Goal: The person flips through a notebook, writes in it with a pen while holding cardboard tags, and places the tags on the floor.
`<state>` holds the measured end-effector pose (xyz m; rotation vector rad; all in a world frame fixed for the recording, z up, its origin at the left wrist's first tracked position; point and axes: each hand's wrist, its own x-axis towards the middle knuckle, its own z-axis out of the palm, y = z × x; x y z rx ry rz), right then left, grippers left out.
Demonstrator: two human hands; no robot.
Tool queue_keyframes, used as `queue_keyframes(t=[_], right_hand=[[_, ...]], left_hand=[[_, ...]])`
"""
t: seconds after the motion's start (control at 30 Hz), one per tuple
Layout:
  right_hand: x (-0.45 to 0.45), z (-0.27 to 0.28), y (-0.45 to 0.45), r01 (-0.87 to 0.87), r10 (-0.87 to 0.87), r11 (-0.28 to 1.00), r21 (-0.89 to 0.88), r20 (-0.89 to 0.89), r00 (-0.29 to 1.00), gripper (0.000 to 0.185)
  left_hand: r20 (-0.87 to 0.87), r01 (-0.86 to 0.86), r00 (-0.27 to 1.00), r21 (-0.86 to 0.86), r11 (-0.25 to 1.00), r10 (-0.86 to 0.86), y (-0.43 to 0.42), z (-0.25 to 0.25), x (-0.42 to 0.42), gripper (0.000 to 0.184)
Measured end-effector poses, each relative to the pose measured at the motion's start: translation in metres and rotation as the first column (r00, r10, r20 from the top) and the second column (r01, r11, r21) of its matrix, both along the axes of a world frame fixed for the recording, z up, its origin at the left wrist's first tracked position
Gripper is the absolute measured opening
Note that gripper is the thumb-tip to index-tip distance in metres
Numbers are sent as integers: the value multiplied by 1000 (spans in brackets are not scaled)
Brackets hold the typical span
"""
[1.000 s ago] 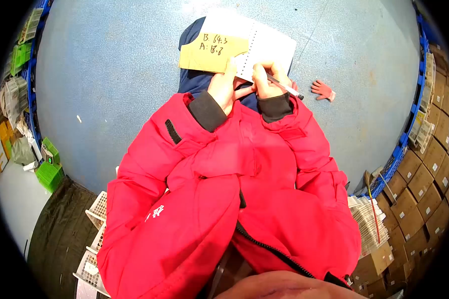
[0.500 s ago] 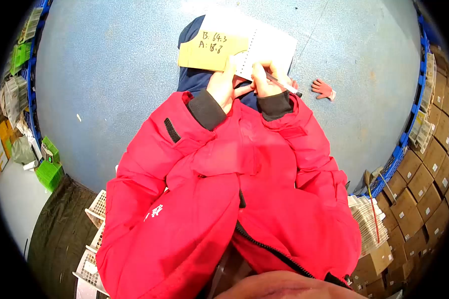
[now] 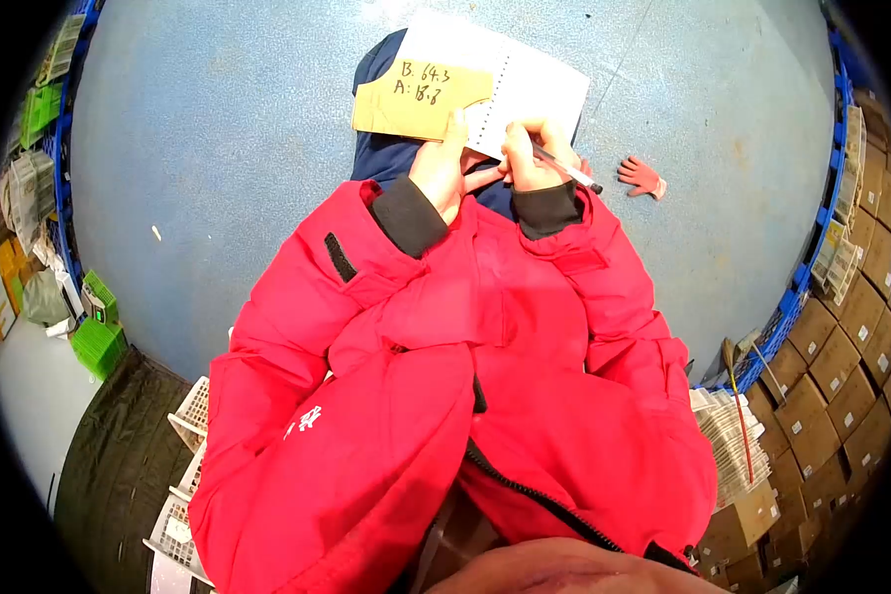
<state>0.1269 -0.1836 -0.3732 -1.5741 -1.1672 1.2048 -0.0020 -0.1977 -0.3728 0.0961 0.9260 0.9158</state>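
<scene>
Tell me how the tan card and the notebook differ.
The tan card is smaller than the white notebook. The card lies on top; the notebook lies open beneath it. The card bears bold dark handwriting; the notebook's right page shows none legible. Both lie above dark-blue fabric.

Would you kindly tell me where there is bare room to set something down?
The blue surface has a free patch between the left blue edging and the left sleeve, bar a small pale scrap, and another between the pink glove and the right blue edging. It is crowded around the left hand and right hand, with notebook, cardboard and pen.
</scene>
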Motion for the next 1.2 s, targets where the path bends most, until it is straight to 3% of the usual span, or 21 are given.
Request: queue_keyframes(t=[0.47,0.6,0.7,0.8,0.9,1.1,1.2], right_hand=[[2,1,1,-74,66,995,70,109,992,10],[1,1,1,-8,8,1000,-9,21,1000,9],[1,0,-2,16,-18,1000,-21,-60,998,8],[3,-3,-1,-29,29,1000,-6,8,1000,8],[3,-4,-2,9,-10,1000,-27,-66,998,8],[5,-10,-3,-12,12,1000,23,-8,1000,8],[3,-6,-2,-9,6,999,-33,-90,996,7]], left_hand=[[22,-1,1000,1,1000,1,1,-5,1,54],[-60,-61,997,-57,996,58,3,6,4,50],[17,11,1000,8,1000,-11,0,-4,0,56],[19,13,1000,9,1000,-13,0,-7,0,56],[19,4,1000,9,1000,-5,0,-6,0,57],[25,3,1000,5,1000,-3,0,-1,0,56],[12,10,1000,9,1000,-10,0,-3,-1,56]])
